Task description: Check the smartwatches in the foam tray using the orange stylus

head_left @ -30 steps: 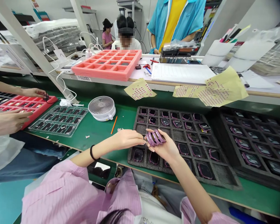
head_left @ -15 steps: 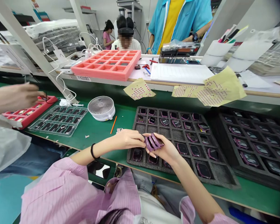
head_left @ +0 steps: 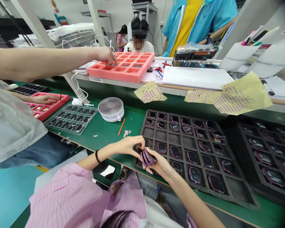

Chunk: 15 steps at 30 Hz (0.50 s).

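Observation:
A small stack of purple watch cases (head_left: pixel 147 158) is held over the near left part of the grey foam tray (head_left: pixel 160 136). My right hand (head_left: pixel 161 165) is closed around the stack from the right, fingers beneath it. From the left, my left hand (head_left: pixel 130 147) pinches at the stack, its thumb along the left side and bent fingers at the top edge. The fingertip contact is partly hidden. Watch cases with dark screens (head_left: pixel 175 152) sit in many of the tray's compartments around my hands.
Further foam trays of watches (head_left: pixel 267 156) stand at right. Left of my hands are a white fan (head_left: pixel 111 109), an orange stick (head_left: pixel 121 126) and a clear parts tray (head_left: pixel 71 118). A co-worker's arm (head_left: pixel 68 61) reaches to a pink foam tray (head_left: pixel 123 76) on the shelf.
My left hand's fingers have opened wider around the stack, and the stack has tilted slightly. A co-worker's hand has moved from the left up to the pink tray. The whole view has shifted.

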Each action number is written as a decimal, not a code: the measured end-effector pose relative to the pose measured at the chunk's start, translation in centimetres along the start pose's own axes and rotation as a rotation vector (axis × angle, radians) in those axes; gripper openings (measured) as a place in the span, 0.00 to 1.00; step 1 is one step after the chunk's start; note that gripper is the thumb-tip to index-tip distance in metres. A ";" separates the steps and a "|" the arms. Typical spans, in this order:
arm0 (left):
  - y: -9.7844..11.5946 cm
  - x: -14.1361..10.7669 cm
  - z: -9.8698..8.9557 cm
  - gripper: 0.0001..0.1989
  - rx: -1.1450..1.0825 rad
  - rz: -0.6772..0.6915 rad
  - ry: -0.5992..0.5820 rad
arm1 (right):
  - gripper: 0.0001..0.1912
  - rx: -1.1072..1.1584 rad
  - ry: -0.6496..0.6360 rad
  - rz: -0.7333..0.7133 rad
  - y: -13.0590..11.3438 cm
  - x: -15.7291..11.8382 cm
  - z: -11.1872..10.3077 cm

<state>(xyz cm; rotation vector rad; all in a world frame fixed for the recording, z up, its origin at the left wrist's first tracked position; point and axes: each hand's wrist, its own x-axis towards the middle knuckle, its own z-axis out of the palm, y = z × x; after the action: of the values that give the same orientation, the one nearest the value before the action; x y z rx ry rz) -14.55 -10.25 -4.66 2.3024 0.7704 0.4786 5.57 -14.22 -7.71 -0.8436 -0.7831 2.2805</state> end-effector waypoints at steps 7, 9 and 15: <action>-6.7 -1.9 -2.4 0.12 0.305 -0.510 0.229 | 0.26 0.104 -0.018 -0.014 -1.4 0.0 0.1; -8.2 -1.9 -2.2 0.12 0.317 -0.580 0.229 | 0.24 0.115 -0.021 -0.020 -1.6 -0.1 -0.2; -10.0 -1.2 -1.7 0.11 0.213 -0.555 0.196 | 0.23 0.142 -0.020 -0.062 -1.9 -0.2 -0.6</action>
<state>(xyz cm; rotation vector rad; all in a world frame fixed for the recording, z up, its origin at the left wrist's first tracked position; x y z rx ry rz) -20.28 -4.06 -10.47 2.1143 1.5610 0.3791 6.67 -12.88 -6.66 -0.7224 -0.6384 2.2623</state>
